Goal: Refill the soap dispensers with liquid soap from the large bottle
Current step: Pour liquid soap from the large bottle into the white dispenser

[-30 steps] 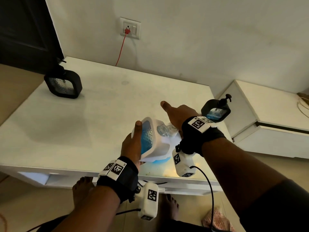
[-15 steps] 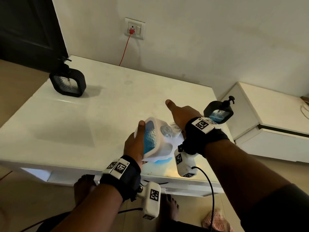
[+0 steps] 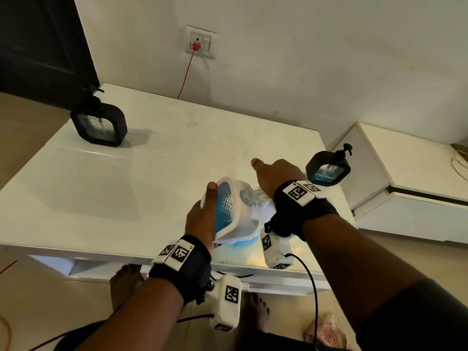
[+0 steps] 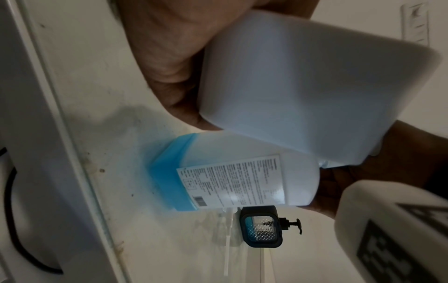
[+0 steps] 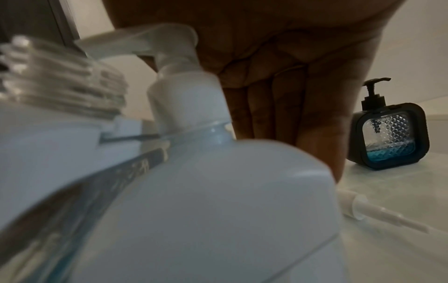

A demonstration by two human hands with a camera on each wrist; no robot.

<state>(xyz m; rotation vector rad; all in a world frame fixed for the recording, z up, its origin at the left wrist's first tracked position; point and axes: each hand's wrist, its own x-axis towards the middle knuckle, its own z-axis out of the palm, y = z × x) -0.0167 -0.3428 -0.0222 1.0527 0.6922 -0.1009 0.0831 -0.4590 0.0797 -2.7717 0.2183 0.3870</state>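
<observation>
My left hand [image 3: 202, 219] grips a white square dispenser [image 3: 228, 209] tilted over the table's front right, thumb on its blue window. Its threaded neck [image 5: 60, 80] has no pump on it. Behind it stands the large clear bottle [image 4: 242, 172], with blue soap low inside and a white pump head [image 5: 169, 57]. My right hand [image 3: 276, 173] hovers over that bottle. Its fingers [image 5: 278, 114] hang straight down the far side and the thumb sticks out; whether they touch the bottle is unclear. A loose white pump with its tube [image 5: 378, 212] lies on the table.
A black dispenser [image 3: 328, 168] with a little blue soap stands at the white table's [image 3: 126, 186] right edge, and another black dispenser [image 3: 98, 124] at the far left corner. A low white cabinet [image 3: 405, 173] sits to the right. A red cable [image 3: 186, 74] hangs from the wall socket.
The head view has shifted slightly. Both hands, the white dispenser and the large bottle keep their places.
</observation>
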